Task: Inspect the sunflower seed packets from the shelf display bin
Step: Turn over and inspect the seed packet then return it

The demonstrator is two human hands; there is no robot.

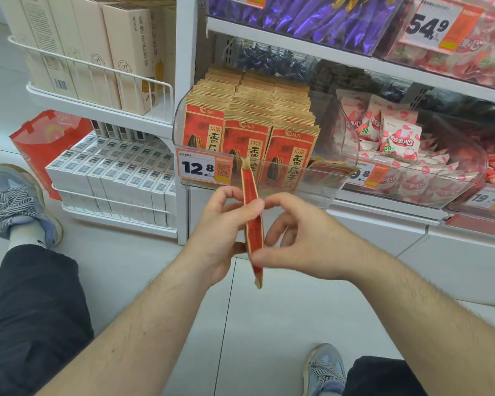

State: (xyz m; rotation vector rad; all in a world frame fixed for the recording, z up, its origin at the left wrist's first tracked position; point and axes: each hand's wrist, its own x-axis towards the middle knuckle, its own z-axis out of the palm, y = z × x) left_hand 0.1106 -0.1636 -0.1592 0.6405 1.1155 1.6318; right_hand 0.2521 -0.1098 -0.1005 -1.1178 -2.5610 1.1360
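Holding one sunflower seed packet (252,221) edge-on in front of the display bin (269,170), we have the left hand (220,232) and right hand (295,235) fingertips pinched on its faces. Grip's light, so a twist could drop it, or its top corner could clip the bin's lip.

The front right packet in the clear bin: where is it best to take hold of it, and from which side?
Probably the top edge, from above. The front right packet stands upright, its top strip above the clear bin wall, while its lower part sits behind that wall. Neighbours press on its left; the right side is freer.
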